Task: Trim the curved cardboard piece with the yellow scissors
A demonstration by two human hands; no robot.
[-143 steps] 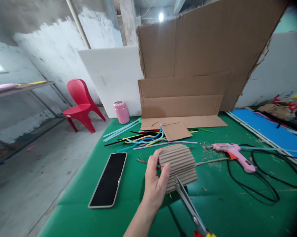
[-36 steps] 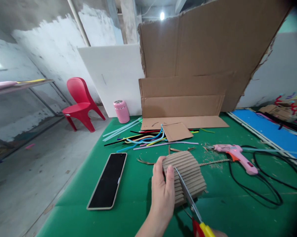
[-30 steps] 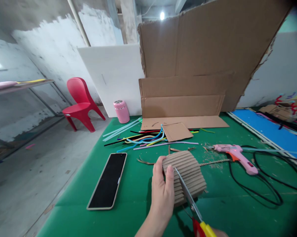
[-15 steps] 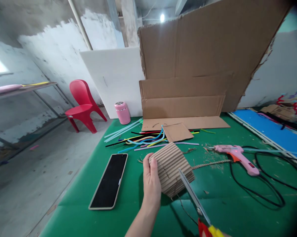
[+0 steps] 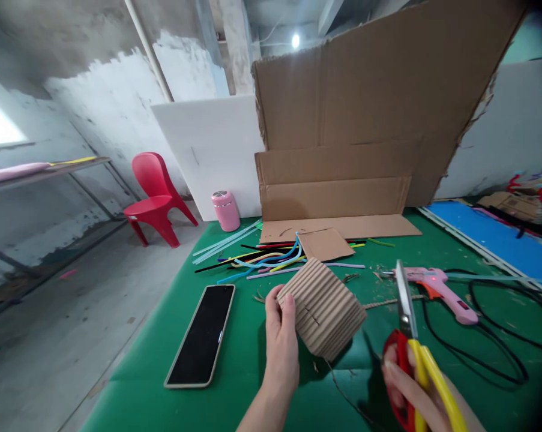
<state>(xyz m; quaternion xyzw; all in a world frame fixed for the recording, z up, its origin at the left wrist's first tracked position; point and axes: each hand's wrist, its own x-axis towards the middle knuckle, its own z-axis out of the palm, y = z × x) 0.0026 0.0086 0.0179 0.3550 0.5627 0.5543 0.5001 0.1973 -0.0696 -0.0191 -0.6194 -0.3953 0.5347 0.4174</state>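
Observation:
My left hand point(image 5: 282, 345) grips the left edge of a ribbed piece of corrugated cardboard point(image 5: 325, 307), held just above the green table point(image 5: 234, 384). A short cut shows in the cardboard's near side. My right hand point(image 5: 415, 393) holds red and yellow scissors point(image 5: 408, 336) to the right of the cardboard, blades closed, pointing up and clear of it.
A black phone point(image 5: 202, 336) lies left of my left hand. Coloured sticks and straws point(image 5: 257, 258) and a small cardboard square point(image 5: 325, 243) lie behind. A pink glue gun point(image 5: 437, 285) with black cable point(image 5: 491, 336) sits right. Large cardboard sheets point(image 5: 352, 120) stand at the back, with a pink cup point(image 5: 225, 210).
The scissors have left the cardboard and swung right, now pointing up. My left hand has turned the cardboard piece, showing a short cut in it.

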